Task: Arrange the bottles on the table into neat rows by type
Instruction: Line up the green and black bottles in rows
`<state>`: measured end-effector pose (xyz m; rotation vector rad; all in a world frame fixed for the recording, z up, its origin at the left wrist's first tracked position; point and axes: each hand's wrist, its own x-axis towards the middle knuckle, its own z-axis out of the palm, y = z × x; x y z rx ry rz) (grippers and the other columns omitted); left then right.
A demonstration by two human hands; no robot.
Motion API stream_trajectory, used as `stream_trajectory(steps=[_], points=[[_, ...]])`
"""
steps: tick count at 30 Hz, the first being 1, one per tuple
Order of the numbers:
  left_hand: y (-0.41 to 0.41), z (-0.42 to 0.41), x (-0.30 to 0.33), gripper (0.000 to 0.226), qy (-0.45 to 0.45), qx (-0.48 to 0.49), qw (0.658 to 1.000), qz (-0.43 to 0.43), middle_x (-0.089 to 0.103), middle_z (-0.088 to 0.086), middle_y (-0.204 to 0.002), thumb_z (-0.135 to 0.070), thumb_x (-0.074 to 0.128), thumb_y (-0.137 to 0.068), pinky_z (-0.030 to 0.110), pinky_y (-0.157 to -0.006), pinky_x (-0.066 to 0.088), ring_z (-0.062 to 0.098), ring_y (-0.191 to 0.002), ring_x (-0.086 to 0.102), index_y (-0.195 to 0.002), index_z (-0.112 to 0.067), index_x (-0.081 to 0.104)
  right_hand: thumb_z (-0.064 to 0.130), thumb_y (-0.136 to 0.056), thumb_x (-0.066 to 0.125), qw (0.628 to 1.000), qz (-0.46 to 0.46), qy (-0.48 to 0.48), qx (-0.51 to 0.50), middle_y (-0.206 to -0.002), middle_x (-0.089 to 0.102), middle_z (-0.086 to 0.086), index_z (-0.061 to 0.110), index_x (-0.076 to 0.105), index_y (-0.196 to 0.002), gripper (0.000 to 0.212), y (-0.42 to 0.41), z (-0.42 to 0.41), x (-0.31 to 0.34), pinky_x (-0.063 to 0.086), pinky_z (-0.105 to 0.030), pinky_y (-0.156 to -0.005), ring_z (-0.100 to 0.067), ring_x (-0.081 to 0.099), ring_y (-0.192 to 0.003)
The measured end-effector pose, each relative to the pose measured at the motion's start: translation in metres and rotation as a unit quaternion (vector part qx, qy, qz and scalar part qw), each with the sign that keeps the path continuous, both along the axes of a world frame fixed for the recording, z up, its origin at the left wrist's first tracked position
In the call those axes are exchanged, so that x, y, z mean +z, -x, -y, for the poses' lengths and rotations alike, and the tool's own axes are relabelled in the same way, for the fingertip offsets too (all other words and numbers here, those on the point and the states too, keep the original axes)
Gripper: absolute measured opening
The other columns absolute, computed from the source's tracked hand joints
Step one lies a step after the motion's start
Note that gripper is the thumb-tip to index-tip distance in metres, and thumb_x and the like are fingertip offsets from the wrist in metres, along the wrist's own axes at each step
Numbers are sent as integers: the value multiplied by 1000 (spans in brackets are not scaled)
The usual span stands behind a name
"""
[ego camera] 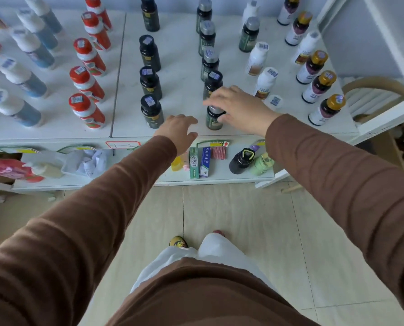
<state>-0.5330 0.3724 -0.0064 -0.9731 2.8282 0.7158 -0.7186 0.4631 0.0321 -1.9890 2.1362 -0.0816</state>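
Head view: a person stood over a white table (179, 74) of bottles set in rows.
The right hand (238, 107) gripped a silver-capped dark green bottle (214, 118) by its top, upright at the near end of its row. The left hand (181, 130) hovered beside it, fingers relaxed and holding nothing, near a black-capped bottle (151, 111).

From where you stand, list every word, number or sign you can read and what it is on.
"小苏打": on the green toothpaste box on the lower shelf, roughly legible.
Red arrow sign: on the shelf-edge tag.
Blue box: characters too blurred to read.
Red-framed tag: handwritten marks, unreadable.
Bottle labels and cap stickers, such as the one on a black-capped bottle: too small and blurred.
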Motion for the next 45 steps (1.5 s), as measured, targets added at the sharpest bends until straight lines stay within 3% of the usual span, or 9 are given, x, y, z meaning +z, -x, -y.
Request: stream_trajectory(steps=[6,12,18,22,25,28,37,41,45], points=[[9,10,8,37,-59,11,998,-21,59,5,-129,-26,46,-95,39,-102,41,27,-119,51,-132,-22,51,24,-92,62,986,143,-13,-89,-112,54,0,26,58,-130,38,10,16,18,42,-33,-86,-19,51,-101],[26,18,30,29,-141,61,981,-114,63,6,-93,-29,39,-99,30,-72,41,24,-83,53,-112,-17,62,30,-94,62,907,374,-16,-194,-102,63,-1,18,64,-124,33,34,20,37,54,-23,-73,-11,59,-80],[39,24,41,29,-197,80,968,-135,58,18,-81,-33,41,-99,34,-67,41,19,-68,45,-98,-16,64,38,-90,65,864,454,-19,-216,-84,64,3,26,71,-99,16,57,25,37,54,-27,-72,-8,57,-65],[40,24,40,35,-193,71,974,-99,66,12,-92,-49,36,-93,41,-80,47,28,-85,58,-100,-27,63,27,-88,70,896,414,11,-161,-93,64,1,19,67,-112,25,59,20,31,52,-32,-80,-11,60,-80],[40,19,36,29,-163,56,984,-47,65,0,-93,-37,38,-99,32,-76,43,21,-84,54,-106,-29,65,24,-83,74,941,325,31,-87,-105,63,9,22,61,-119,39,53,13,22,49,-35,-89,-14,59,-96],[40,18,29,29,-112,48,992,-18,65,-1,-108,-31,38,-99,34,-90,43,21,-100,57,-111,-24,64,22,-82,73,970,237,41,-21,-115,61,8,20,58,-123,44,45,9,9,41,-32,-93,-15,50,-104],[40,39,25,27,-51,82,995,-38,63,0,-116,-26,41,-98,39,-94,44,22,-107,56,-118,-22,59,27,-83,71,984,175,39,21,-118,57,2,18,55,-127,47,29,14,-11,46,-40,-90,-20,47,-111],[47,47,29,27,-43,75,995,-50,63,0,-118,-25,42,-97,38,-95,43,22,-109,56,-119,-21,58,46,-83,70,976,217,33,2,-121,54,12,25,53,-132,56,39,16,4,42,-28,-91,-9,47,-108],[59,58,34,28,-23,82,995,-59,61,1,-121,-25,42,-98,39,-96,42,24,-111,54,-121,-21,57,28,-91,65,982,144,121,-10,-114,56,4,20,59,-124,34,70,38,20,38,-26,-85,-18,51,-103]])
